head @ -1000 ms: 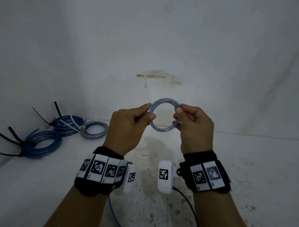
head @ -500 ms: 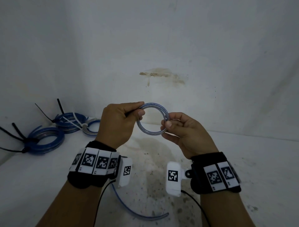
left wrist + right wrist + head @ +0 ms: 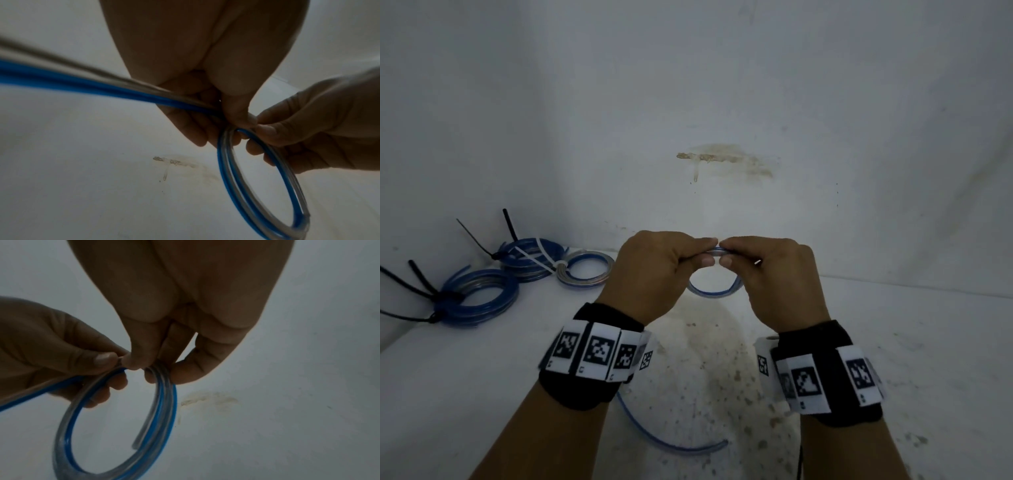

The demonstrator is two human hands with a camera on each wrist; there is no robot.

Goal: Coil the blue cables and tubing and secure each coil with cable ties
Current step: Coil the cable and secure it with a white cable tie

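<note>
A small loop of clear tubing with a blue stripe (image 3: 714, 292) hangs between both hands above the white surface. My left hand (image 3: 690, 255) pinches the top of the loop (image 3: 257, 178) between thumb and fingers. My right hand (image 3: 736, 255) pinches the same spot from the other side, fingertips almost touching the left ones. The loop (image 3: 115, 431) holds about two turns, with one cut end lying inside it. The tubing's free tail (image 3: 654, 435) runs from under my left wrist across the surface and ends near the middle front.
Three tied coils lie at the back left: a blue coil with black ties (image 3: 479, 296), a blue coil with black and white ties (image 3: 530, 258), and a clear grey coil (image 3: 585, 272). A white wall with a brown stain (image 3: 722, 159) stands behind.
Both hands have come together at the top of the loop. The loop has tipped downward and now hangs below the fingers. The right hand shifted from the loop's right side to its top.
</note>
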